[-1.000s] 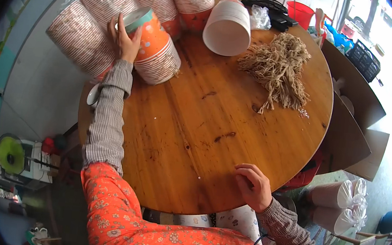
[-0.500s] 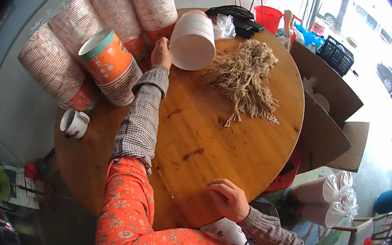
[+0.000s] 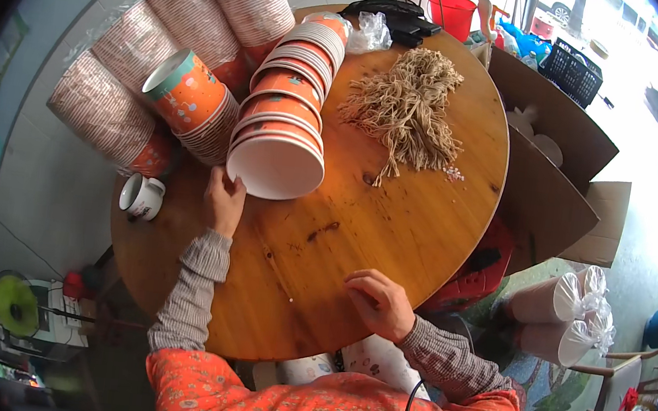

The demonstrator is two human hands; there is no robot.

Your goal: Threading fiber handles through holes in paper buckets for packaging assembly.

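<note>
My left hand [image 3: 224, 202] pinches the rim of the front cup [image 3: 278, 168], while my right hand [image 3: 383, 304] sits half-open, fingers loosely curled, near the table [image 3: 356, 248] edge.

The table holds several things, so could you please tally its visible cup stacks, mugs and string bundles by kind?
Cup stacks: 6
Mug: 1
String bundle: 1
Total: 8

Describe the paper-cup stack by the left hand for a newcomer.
On the round wooden table, look left of the tan string bundle. The orange paper-cup stack lies there, left hand at its rim. Unlike the tight stacks farther left, its nearer cups are spread apart.
</note>
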